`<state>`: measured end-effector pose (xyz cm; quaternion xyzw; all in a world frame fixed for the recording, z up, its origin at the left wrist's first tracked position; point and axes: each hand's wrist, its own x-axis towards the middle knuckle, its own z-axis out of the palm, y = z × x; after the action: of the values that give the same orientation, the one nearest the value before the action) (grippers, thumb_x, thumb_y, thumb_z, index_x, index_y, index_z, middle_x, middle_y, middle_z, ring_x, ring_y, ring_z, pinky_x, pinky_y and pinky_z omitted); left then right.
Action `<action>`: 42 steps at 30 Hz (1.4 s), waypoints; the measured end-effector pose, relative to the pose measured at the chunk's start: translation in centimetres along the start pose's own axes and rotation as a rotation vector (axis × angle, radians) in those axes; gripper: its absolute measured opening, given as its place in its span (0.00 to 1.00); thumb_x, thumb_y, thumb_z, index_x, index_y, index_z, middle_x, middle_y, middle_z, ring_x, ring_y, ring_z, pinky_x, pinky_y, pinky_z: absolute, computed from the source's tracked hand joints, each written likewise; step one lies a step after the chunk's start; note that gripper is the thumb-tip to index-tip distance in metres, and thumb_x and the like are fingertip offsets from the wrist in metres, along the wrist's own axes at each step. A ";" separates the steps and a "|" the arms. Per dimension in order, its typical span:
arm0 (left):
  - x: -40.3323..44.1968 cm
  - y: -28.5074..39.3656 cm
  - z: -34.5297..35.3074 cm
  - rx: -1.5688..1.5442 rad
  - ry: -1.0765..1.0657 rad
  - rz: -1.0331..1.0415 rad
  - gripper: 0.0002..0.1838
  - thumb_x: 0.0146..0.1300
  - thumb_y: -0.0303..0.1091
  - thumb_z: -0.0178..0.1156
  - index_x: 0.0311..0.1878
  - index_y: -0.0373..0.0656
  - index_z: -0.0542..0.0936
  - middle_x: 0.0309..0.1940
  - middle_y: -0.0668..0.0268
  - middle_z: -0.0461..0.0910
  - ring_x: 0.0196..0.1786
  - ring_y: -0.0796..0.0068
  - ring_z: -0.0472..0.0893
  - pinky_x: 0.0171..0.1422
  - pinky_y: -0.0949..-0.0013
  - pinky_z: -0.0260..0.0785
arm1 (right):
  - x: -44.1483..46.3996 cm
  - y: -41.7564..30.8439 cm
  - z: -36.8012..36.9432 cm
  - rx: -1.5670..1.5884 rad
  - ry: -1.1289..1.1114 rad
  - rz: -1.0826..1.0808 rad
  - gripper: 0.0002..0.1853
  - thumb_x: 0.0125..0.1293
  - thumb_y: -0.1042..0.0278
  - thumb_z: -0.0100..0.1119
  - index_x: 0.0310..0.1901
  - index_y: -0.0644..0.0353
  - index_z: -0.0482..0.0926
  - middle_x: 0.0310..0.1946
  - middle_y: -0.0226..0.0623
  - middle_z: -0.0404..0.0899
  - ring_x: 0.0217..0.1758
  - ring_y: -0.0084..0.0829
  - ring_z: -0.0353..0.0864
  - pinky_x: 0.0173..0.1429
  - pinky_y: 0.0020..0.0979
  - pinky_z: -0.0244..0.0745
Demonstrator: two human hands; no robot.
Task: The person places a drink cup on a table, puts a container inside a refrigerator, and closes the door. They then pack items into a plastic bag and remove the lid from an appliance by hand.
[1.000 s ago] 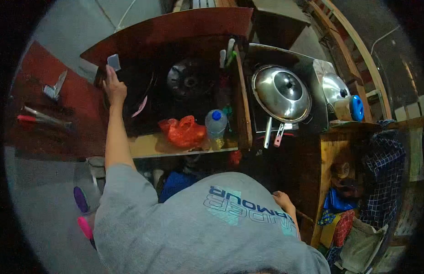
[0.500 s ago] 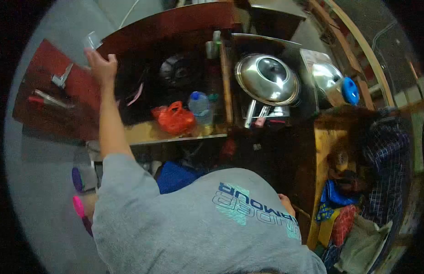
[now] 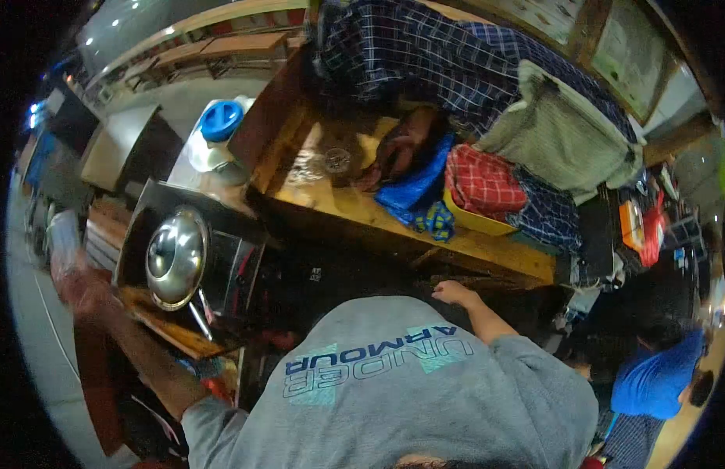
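Note:
At the left edge my left hand [image 3: 87, 295] is stretched out and smeared by motion. Its fingers are closed round a clear drinking glass [image 3: 63, 234], which sticks up above the hand. Below that arm lies the dark red wooden edge of the counter [image 3: 96, 383]. My right hand [image 3: 454, 294] is in front of the wooden shelf, its fingers loosely bent and nothing visible in them. Left of centre, a shiny metal lid [image 3: 177, 258] sits on the dark stove top, with a handle [image 3: 198, 316] pointing toward me.
A blue-lidded container [image 3: 221, 121] stands beyond the stove. The wooden shelf [image 3: 339, 215] bears a red checked cloth [image 3: 487, 180] and a blue bag [image 3: 413, 191]. A person in blue [image 3: 659, 375] is at the lower right. Benches [image 3: 206, 55] stand far back.
My view has swung to the right, bringing the shelf and cloths to the middle. The glass stays in my left hand. My right hand now shows more fully.

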<state>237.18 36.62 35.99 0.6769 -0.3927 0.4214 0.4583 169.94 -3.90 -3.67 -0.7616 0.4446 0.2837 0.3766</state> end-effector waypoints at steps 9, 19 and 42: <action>-1.9 28.0 39.3 -0.775 -1.392 -0.092 0.18 0.58 0.32 0.67 0.52 0.38 0.84 0.48 0.60 0.84 0.45 0.71 0.83 0.57 0.64 0.72 | -4.7 10.1 10.9 0.321 -0.008 0.070 0.29 0.65 0.47 0.59 0.59 0.63 0.77 0.55 0.51 0.79 0.57 0.48 0.78 0.60 0.43 0.74; -16.7 28.9 73.0 -0.581 -1.229 0.165 0.12 0.61 0.38 0.67 0.39 0.38 0.86 0.32 0.60 0.85 0.33 0.66 0.83 0.40 0.61 0.74 | -12.5 7.9 27.9 0.531 0.219 0.288 0.19 0.70 0.64 0.48 0.57 0.61 0.77 0.56 0.47 0.78 0.51 0.47 0.80 0.55 0.39 0.75; -5.9 33.3 39.5 -1.022 -0.998 -0.159 0.22 0.60 0.45 0.69 0.52 0.40 0.82 0.44 0.52 0.85 0.44 0.63 0.86 0.48 0.65 0.76 | -1.0 13.2 14.1 0.383 0.020 0.064 0.16 0.69 0.60 0.53 0.47 0.62 0.81 0.43 0.43 0.82 0.40 0.38 0.79 0.43 0.40 0.72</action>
<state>212.90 -9.16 31.26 0.5160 -0.6531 -0.2093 0.5131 156.34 3.93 -14.99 -0.6642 0.5181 0.1982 0.5012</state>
